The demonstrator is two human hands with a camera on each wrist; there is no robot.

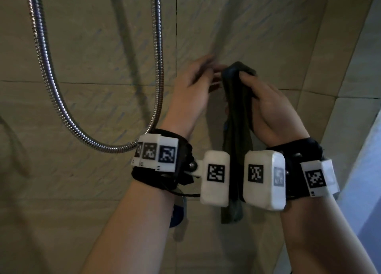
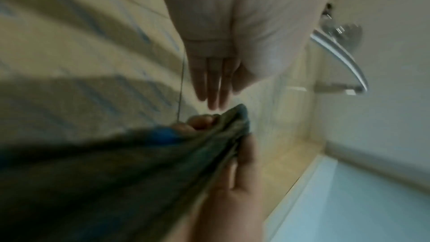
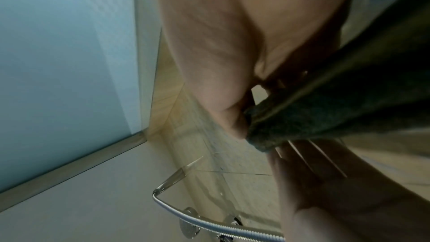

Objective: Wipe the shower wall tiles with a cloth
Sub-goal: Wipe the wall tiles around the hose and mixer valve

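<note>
Both hands are raised in front of the beige shower wall tiles [image 1: 92, 47]. My right hand [image 1: 247, 82] grips the top of a dark green cloth [image 1: 237, 117], thumb on one side and fingers on the other. The cloth hangs down in a long fold between my wrists. My left hand [image 1: 208, 71] is blurred, its fingers straight and pointing at the cloth's top edge. In the left wrist view the left hand's fingertips [image 2: 213, 102] hover just over the cloth [image 2: 116, 172]. I cannot tell whether they touch it. The cloth [image 3: 325, 108] is off the wall.
A metal shower hose [image 1: 49, 71] loops down the wall at the left. A frosted glass panel [image 1: 367, 150] closes the right side, meeting the tiles at a corner. A chrome shower fitting [image 2: 344, 58] sits near the ceiling.
</note>
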